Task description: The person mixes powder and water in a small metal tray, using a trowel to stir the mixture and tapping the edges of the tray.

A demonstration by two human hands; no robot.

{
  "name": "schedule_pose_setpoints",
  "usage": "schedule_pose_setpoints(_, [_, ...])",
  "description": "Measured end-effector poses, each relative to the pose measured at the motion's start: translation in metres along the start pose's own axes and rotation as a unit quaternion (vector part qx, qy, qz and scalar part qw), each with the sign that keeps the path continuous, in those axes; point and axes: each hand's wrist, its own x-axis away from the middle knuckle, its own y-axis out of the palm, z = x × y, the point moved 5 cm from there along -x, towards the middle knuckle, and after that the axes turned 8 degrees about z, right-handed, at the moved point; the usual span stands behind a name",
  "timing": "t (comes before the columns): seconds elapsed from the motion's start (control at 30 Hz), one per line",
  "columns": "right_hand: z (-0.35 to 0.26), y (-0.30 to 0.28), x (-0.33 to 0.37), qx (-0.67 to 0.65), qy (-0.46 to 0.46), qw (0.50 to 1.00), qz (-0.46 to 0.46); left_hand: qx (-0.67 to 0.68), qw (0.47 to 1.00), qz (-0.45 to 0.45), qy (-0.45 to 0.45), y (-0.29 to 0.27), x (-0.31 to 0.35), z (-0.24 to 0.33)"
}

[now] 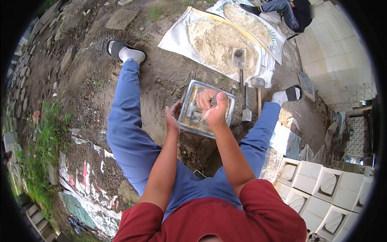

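A square metal mould (pixel 186 105) lies on the dirt between my legs, with shiny metal shapes and pale powder inside. My left hand (pixel 173 116) is at the mould's left side, fingers stretched out, with nothing seen in it. Over the mould's right half, my right hand (pixel 213 109) is closed in a fist. Something small and grey (pixel 213 100) shows between its fingers and thumb; its kind is unclear. To the right of the mould lie a narrow-bladed trowel (pixel 247 114) and a mallet (pixel 258 83).
Ahead, pale sandy powder (pixel 209 38) is heaped on white sacks (pixel 173 39), with a square-bladed trowel (pixel 238 56) on it. Pale moulded blocks (pixel 314 211) are stacked at lower right, more (pixel 334 60) at upper right. Another person (pixel 286 12) sits at the far right.
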Motion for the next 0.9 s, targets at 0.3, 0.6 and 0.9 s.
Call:
schedule_pose_setpoints(0.3, [-0.013,-0.010,-0.014,-0.092,0.024,0.995,0.018,-0.053,0.990,-0.131,0.016,0.012,0.007,0.003])
schedule_pose_setpoints(0.6, [0.001,-0.029,-0.033,-0.071,0.002,0.997,0.025,-0.218,0.956,-0.152,0.126,0.044,0.024,0.022])
schedule_pose_setpoints(0.9, [0.008,-0.030,-0.040,-0.055,-0.002,0.997,0.046,-0.301,0.931,-0.111,0.175,0.034,0.018,0.022])
